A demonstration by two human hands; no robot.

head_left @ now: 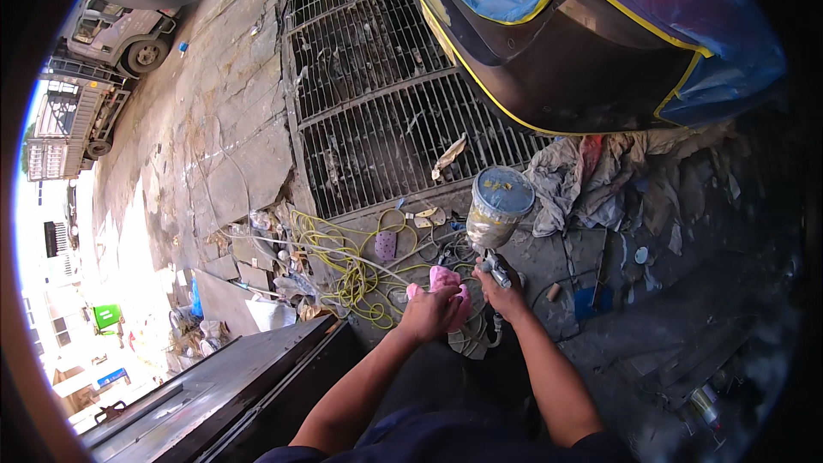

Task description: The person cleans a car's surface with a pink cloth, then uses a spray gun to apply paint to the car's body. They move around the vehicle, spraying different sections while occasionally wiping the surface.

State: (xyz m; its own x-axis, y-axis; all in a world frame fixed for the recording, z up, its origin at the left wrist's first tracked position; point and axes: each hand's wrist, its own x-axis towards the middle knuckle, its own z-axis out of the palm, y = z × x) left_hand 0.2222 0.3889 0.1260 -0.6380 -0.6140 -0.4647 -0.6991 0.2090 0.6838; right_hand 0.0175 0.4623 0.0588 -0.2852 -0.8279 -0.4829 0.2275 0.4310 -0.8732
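My left hand (pixel 429 313) is closed round a crumpled pink cloth (pixel 445 279) at the lower middle. Just to its right, my right hand (pixel 506 291) grips a metal spray gun (pixel 492 266); its large translucent cup (pixel 497 206), with a bluish lid and paint smears, rises above the hand. A hose hangs from the gun below the hand. Both forearms come in from the lower edge.
A dark vehicle body (pixel 591 69), masked with blue film and yellow tape, is at upper right above a floor grate (pixel 360 120). Rags (pixel 600 163), tangled yellow hose (pixel 351 283) and debris surround me. A metal ledge (pixel 214 386) runs along lower left; trucks (pixel 103 43) stand upper left.
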